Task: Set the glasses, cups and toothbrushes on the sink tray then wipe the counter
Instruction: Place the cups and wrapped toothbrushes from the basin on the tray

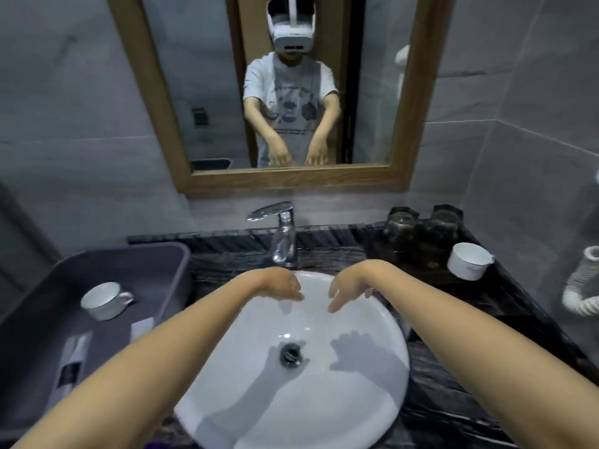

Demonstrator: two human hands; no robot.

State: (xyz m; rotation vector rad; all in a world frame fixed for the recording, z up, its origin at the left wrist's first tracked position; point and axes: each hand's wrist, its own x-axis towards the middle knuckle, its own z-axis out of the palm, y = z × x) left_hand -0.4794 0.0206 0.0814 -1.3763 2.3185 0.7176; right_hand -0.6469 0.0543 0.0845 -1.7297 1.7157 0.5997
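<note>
My left hand (285, 285) and my right hand (348, 291) hover side by side over the white basin (227, 384), both holding nothing, fingers loosely apart and pointing down. A grey bin (155, 264) on the left holds a white cup (105, 299) lying tilted and wrapped toothbrush packets (73, 364). At the back right a dark wooden tray (405, 267) carries two upturned clear glasses (400, 223) (444, 222) and another white cup (468, 260) at its right end.
A chrome tap (282, 234) stands behind the basin, just beyond my hands. The dark marbled counter (453, 384) surrounds the basin. A wood-framed mirror (291, 179) hangs above. A white corrugated hose (580, 286) runs along the right wall.
</note>
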